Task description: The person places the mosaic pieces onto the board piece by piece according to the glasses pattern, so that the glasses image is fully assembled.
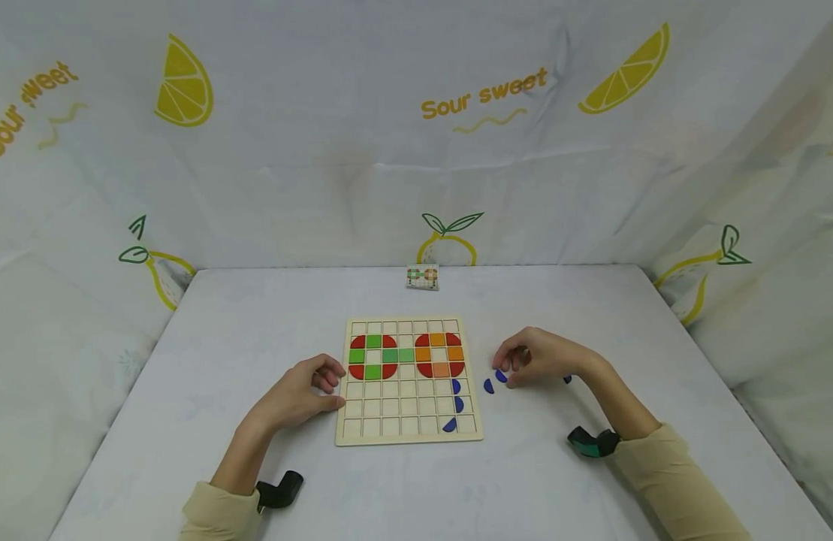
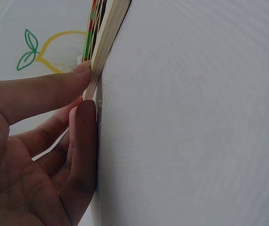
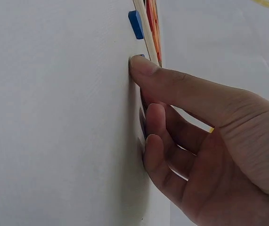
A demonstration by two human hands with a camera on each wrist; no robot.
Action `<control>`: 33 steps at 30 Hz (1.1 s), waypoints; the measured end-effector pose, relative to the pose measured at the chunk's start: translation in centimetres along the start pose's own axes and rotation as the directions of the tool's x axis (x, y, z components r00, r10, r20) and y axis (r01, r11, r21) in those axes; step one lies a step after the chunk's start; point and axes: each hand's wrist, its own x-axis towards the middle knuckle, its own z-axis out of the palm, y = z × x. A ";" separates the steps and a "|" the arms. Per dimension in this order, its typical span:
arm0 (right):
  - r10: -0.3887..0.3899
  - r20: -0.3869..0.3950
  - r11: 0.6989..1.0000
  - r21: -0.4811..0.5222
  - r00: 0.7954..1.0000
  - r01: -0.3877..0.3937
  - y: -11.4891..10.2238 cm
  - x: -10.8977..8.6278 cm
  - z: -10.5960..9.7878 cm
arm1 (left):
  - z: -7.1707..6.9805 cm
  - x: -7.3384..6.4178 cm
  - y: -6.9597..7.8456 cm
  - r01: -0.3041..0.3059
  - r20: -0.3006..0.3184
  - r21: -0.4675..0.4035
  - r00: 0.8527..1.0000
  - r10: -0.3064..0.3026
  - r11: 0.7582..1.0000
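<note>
A wooden grid board (image 1: 378,428) lies flat on the table, bearing red, green and orange pieces and several blue half-circle pieces in its right columns. My left hand (image 1: 296,394) is at the board's left edge, thumb and fingertips resting against it; in the left wrist view the left thumb (image 2: 44,96) touches that edge. Right of the board, my right hand (image 1: 544,357) has thumb and index fingertip around a blue half-circle (image 1: 501,376) low at the tabletop. Another blue half-circle (image 1: 488,386) lies beside it. In the right wrist view the right thumb (image 3: 172,84) hides most of the pinched piece.
A small pattern card (image 1: 422,276) stands at the table's back edge, before the white printed cloth (image 1: 308,203). Beyond the right hand lies another blue piece (image 1: 568,379), partly hidden by the wrist. Black wrist-worn devices (image 1: 281,490) sit beside both sleeves.
</note>
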 end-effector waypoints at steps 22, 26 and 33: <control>-0.055 -0.074 0.998 0.022 0.996 0.056 -0.4 0.5 0.5 | 0.1 -0.1 0.1 0.003 0.000 -0.001 1.000 -0.003 1.000; -0.076 -0.097 0.996 0.036 0.992 0.080 -1.2 1.2 1.0 | 0.1 -0.1 0.2 0.005 -0.001 -0.003 1.000 -0.005 1.000; -0.156 -0.091 0.985 0.064 0.984 0.162 -4.2 2.9 2.3 | 0.0 -0.2 0.2 0.011 -0.001 -0.003 1.000 -0.011 1.000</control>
